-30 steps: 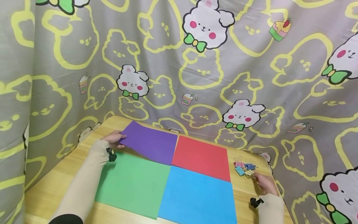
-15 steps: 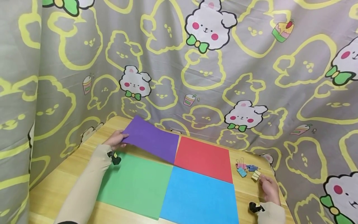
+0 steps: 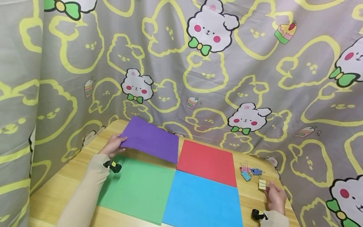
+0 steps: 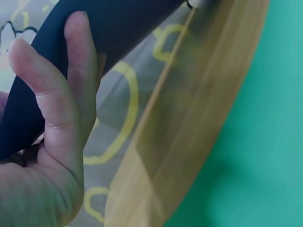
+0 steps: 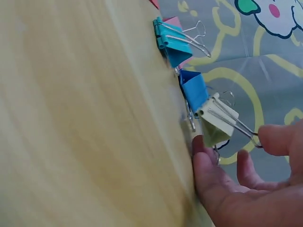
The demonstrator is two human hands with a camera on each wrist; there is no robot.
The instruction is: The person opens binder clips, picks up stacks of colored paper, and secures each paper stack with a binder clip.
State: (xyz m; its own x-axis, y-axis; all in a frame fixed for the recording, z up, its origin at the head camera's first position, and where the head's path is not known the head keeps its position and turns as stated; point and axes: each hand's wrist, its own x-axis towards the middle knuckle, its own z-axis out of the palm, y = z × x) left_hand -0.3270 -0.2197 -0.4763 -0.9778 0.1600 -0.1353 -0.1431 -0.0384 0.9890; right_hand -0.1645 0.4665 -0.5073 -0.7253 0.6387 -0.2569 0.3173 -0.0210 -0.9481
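Note:
My left hand (image 3: 112, 145) pinches the left edge of a purple sheet (image 3: 150, 138), which tilts up off the wooden table with its raised left side; in the left wrist view the sheet (image 4: 118, 23) looks dark between thumb and fingers. My right hand (image 3: 275, 197) holds a pale yellow binder clip (image 3: 262, 184) by its wire handles, beside the other clips. In the right wrist view the thumb and fingers meet at the yellow clip's (image 5: 220, 120) handles. A pink clip (image 3: 244, 167), a teal clip (image 3: 245, 176) and a blue clip (image 3: 256, 171) lie close together on the table.
A red sheet (image 3: 208, 162), a green sheet (image 3: 139, 189) and a blue sheet (image 3: 204, 200) lie flat on the wooden table (image 3: 71, 189), edges nearly meeting. A patterned grey curtain (image 3: 170, 63) hangs around the table's back and sides.
My right hand has drawn the yellow clip away from the other clips, toward the near right. My left hand has lifted the purple sheet higher, and its right edge has shifted slightly left.

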